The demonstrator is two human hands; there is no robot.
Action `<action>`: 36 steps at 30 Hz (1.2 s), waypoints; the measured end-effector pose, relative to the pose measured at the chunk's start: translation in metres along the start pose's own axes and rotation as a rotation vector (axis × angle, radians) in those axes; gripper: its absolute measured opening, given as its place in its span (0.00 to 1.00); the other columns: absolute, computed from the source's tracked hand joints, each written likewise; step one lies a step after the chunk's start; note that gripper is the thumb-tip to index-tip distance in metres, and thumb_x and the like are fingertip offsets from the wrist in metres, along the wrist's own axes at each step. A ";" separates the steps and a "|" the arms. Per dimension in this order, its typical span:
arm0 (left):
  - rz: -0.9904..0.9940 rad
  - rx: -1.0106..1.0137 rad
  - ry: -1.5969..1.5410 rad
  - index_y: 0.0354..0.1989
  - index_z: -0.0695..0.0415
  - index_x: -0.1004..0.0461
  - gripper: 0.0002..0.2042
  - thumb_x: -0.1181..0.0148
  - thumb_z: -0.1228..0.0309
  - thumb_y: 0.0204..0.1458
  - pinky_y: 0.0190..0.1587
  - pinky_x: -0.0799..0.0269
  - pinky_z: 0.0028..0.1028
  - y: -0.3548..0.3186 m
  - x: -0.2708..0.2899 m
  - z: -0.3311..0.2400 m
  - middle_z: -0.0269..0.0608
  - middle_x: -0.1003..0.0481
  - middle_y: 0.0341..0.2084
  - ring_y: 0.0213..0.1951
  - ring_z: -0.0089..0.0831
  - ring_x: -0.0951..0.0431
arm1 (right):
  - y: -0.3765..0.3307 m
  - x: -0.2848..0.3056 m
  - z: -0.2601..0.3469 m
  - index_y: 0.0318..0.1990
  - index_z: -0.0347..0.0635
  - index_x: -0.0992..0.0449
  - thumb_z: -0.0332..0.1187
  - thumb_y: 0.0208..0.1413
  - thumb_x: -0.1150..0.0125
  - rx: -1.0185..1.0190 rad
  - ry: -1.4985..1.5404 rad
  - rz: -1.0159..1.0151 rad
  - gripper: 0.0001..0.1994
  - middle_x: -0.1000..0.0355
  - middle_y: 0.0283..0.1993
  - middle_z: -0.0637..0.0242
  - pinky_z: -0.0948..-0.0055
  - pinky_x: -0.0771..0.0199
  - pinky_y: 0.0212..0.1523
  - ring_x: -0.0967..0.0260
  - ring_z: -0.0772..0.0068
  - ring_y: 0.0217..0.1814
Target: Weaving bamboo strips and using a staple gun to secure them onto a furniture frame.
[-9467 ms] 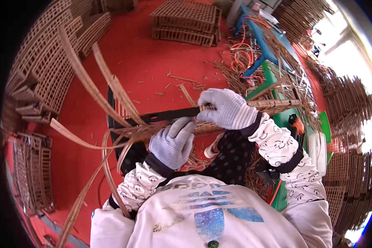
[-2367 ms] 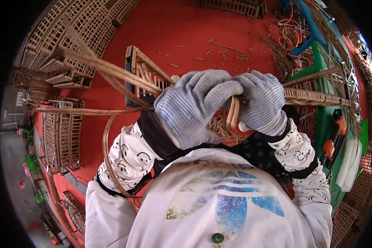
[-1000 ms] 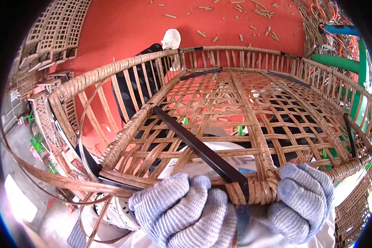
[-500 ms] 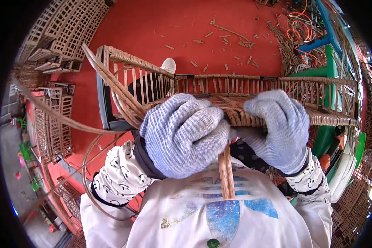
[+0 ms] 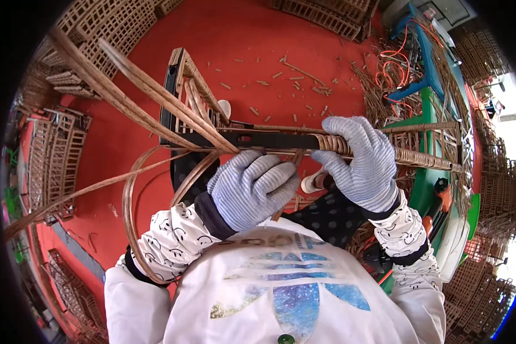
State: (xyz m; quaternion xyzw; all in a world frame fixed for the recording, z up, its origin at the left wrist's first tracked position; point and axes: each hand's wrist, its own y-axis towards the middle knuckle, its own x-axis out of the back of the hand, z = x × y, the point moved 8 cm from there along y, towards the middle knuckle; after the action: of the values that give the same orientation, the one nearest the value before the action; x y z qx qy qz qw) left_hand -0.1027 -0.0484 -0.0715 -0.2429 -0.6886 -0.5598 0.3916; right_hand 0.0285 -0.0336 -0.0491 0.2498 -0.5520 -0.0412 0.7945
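Note:
A black metal frame [image 5: 269, 139] with brown rattan-like wrapping [image 5: 424, 160] along its right part lies across in front of me. My right hand [image 5: 361, 163], in a striped blue-grey knit glove, grips the wrapped rail, fingers over it and thumb beneath. Just below the bare black stretch, my left hand [image 5: 255, 188], gloved alike, has its fingers curled around a flat brown strip [image 5: 278, 215], whose end shows under the hand. Other long brown strips [image 5: 160, 103] fan out to the upper left across the frame. One strip [image 5: 129, 212] loops down by my left sleeve.
Short cut pieces [image 5: 295, 80] are scattered on the red floor [image 5: 258, 34]. Stacked lattice panels [image 5: 57, 160] stand at the left and far edges. To the right are a blue stand [image 5: 424, 63], an orange cord [image 5: 387, 69], a green bench [image 5: 424, 183] and an orange-handled tool [image 5: 443, 195].
The frame has tipped so its black bar shows edge-on. Both hands have moved slightly left, the left one also lower. The loose strips have swung up at the left.

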 end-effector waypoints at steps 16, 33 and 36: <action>0.268 0.586 -0.130 0.50 0.58 0.34 0.21 0.48 0.71 0.43 0.25 0.27 0.30 -0.008 -0.026 0.019 0.45 0.34 0.50 0.27 0.34 0.23 | 0.018 -0.010 0.006 0.42 0.46 0.28 0.30 0.42 0.38 0.072 0.006 0.100 0.15 0.33 0.32 0.63 0.68 0.32 0.30 0.31 0.61 0.30; 0.268 0.540 -0.056 0.55 0.55 0.39 0.24 0.50 0.74 0.45 0.22 0.26 0.31 -0.020 -0.046 0.017 0.44 0.37 0.51 0.24 0.33 0.23 | 0.018 -0.014 0.000 0.41 0.41 0.27 0.31 0.43 0.36 -0.017 0.062 0.221 0.15 0.30 0.35 0.60 0.73 0.30 0.36 0.30 0.63 0.34; 0.308 0.521 -0.142 0.56 0.56 0.40 0.24 0.50 0.74 0.46 0.21 0.26 0.32 -0.016 -0.056 0.012 0.45 0.38 0.50 0.24 0.35 0.23 | 0.014 -0.022 -0.009 0.41 0.39 0.27 0.30 0.43 0.36 -0.205 0.191 0.324 0.15 0.29 0.33 0.62 0.75 0.31 0.36 0.30 0.69 0.32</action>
State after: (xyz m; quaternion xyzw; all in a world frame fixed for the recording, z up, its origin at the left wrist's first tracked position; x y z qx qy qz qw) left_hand -0.0858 -0.0352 -0.1271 -0.2742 -0.7897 -0.2803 0.4718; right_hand 0.0250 -0.0110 -0.0646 0.0787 -0.4999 0.0550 0.8608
